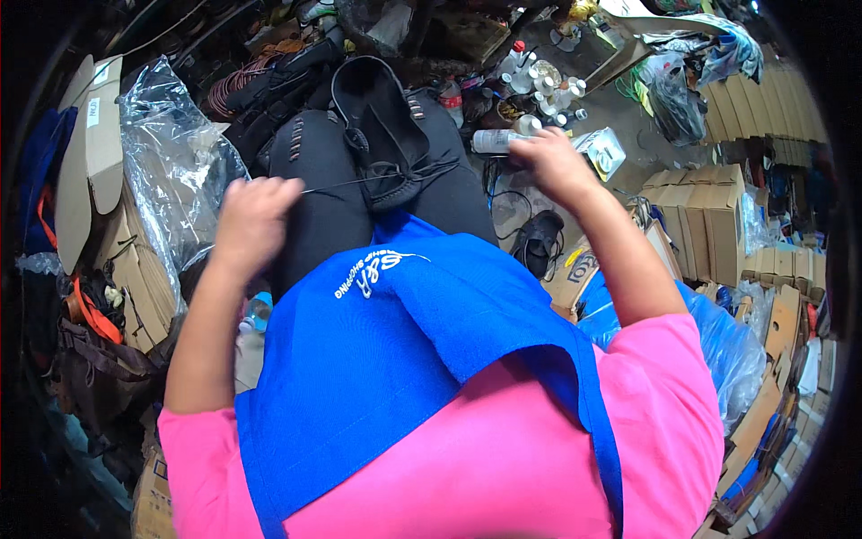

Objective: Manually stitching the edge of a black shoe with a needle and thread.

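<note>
I see the black shoe, long axis near-to-far, between left fingers pinching its lace and curled right fingers, whose hold I can't tell.

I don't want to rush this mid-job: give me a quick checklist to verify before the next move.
1. Left hand grip on the dark cord: ok, fingers closed at it.
2. Right hand grip: cannot tell; the fingers look curled, but what they hold is hidden.
3. Cord drawn straight on the left side: ok, between hand and shoe.
4. Black shoe supported: ok, lying on the lap.
5. Right hand clear of the lying bottle: cannot tell; they appear close together.
6. Floor tidy: not ok, cluttered with bottles.
</note>
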`<state>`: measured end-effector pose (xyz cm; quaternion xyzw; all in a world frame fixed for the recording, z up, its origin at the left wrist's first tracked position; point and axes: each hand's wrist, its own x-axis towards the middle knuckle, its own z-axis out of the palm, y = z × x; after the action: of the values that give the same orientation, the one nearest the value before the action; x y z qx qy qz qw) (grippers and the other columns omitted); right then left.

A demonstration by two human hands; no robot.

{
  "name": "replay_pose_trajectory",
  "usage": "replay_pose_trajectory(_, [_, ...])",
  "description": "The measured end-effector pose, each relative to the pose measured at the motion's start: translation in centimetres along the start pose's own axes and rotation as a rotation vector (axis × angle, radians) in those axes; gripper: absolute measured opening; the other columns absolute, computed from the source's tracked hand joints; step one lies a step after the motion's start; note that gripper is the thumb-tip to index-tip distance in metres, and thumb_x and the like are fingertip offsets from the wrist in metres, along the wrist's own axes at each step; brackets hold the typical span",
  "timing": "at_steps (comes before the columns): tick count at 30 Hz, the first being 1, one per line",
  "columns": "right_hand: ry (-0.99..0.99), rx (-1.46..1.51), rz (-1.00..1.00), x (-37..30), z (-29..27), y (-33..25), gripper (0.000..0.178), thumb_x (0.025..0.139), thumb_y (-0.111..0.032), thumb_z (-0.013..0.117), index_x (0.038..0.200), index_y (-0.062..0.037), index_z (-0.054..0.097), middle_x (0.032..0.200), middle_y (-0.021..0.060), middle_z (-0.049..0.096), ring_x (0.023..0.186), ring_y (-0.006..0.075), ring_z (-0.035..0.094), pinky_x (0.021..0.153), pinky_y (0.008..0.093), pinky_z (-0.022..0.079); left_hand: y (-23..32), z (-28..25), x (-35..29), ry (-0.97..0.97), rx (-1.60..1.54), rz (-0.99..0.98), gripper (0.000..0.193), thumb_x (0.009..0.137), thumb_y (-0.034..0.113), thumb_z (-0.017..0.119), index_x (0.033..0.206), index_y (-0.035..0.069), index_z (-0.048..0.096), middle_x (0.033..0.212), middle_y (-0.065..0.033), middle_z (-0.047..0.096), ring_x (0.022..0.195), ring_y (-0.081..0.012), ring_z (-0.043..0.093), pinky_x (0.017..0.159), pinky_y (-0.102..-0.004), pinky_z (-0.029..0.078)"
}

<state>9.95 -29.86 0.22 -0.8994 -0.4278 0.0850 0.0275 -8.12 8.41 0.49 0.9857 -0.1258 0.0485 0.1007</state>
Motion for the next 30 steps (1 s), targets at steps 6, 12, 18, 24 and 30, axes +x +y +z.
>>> replay_pose_trajectory(6, [0.155,1.228,0.483,-1.4,-1.5,1.1,0.015,0.091,-0.019,0.062,0.090,-0.0047,0.064,0.077,0.0024,0.063,0.072,0.0106,0.059,0.066,0.0287,0.048,-3.8,-2.6,-3.4,0.262,-1.123,-0.558,0.010,0.087,0.008,0.062,0.095,0.002,0.062,0.079,0.0026,0.058,0.071,-0.0059,0.051,0.065,-0.0214,0.040])
replay_pose_trajectory(12, [0.385,2.417,0.000,4.3,-1.2,-2.8,0.021,0.092,-0.032,0.059,0.093,-0.0105,0.061,0.090,0.0062,0.065,0.088,0.0213,0.061,0.095,0.0474,0.046,1.6,-2.5,3.1,0.509,-1.978,-0.183,0.016,0.092,0.020,0.061,0.095,0.005,0.058,0.084,-0.0048,0.058,0.081,-0.0156,0.052,0.078,-0.0289,0.040])
replay_pose_trajectory(18, [0.428,2.139,0.180,1.3,-0.6,-0.1,0.019,0.095,-0.030,0.057,0.088,-0.0131,0.053,0.068,-0.0027,0.040,0.058,0.0097,0.035,0.055,0.0262,0.033,-3.4,1.3,-1.2,0.405,-2.083,-0.408,0.019,0.095,0.027,0.055,0.083,0.014,0.047,0.072,-0.0002,0.045,0.056,-0.0108,0.039,0.060,-0.0272,0.035])
replay_pose_trajectory(24, [0.934,1.722,0.552,-9.7,-0.6,11.5,0.014,0.096,-0.021,0.057,0.087,-0.0118,0.051,0.060,-0.0068,0.032,0.050,0.0044,0.027,0.045,0.0207,0.027,-13.0,-4.5,-11.4,0.811,-1.728,-0.502,0.017,0.096,0.021,0.053,0.083,0.010,0.051,0.073,0.0016,0.044,0.051,-0.0067,0.032,0.054,-0.0219,0.033])
replay_pose_trajectory(30, [0.417,1.142,0.405,-2.3,-1.1,1.0,0.027,0.084,-0.005,0.063,0.110,-0.0052,0.067,0.090,0.0013,0.062,0.081,0.0104,0.058,0.070,0.0227,0.046,-0.4,-2.2,1.5,0.264,-1.033,-0.456,0.021,0.084,0.012,0.065,0.104,0.005,0.068,0.097,-0.0027,0.065,0.092,-0.0138,0.060,0.086,-0.0276,0.046])
